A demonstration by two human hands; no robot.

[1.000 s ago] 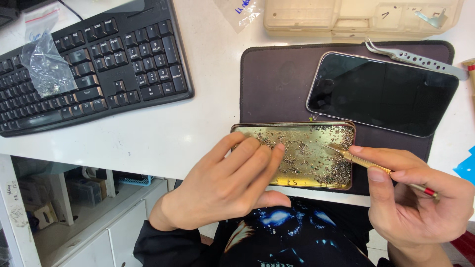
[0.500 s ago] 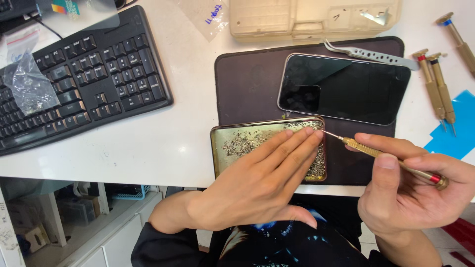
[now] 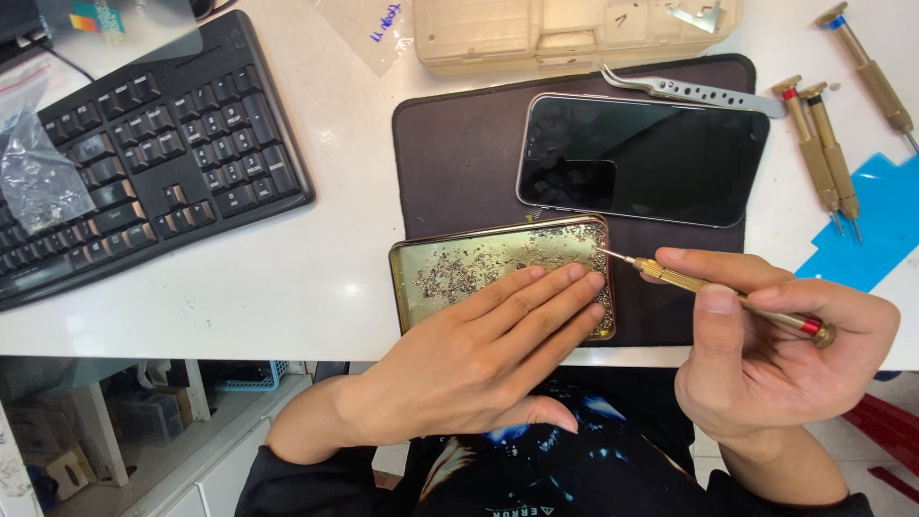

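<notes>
Brass driver over a tray of screws

Black keyboard (image 3: pixel 144 163), cut off at the frame edge, lies beyond the left hand (image 3: pixel 479 354), which rests flat, hiding part of one gold tray (image 3: pixel 450 263). Right hand (image 3: pixel 775 354) pinches one brass screwdriver (image 3: pixel 718 292); its tip meets the tray's screws, too small to count.

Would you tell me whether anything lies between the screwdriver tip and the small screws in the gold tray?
Nothing visible does. The screwdriver in the right hand points at the tray edge; the left hand covers the tray's near part.

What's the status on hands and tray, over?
Left hand flat on gold tray of tiny screws. Right hand grips brass screwdriver, tip at tray's edge. Phone beyond, nothing blocking.
</notes>
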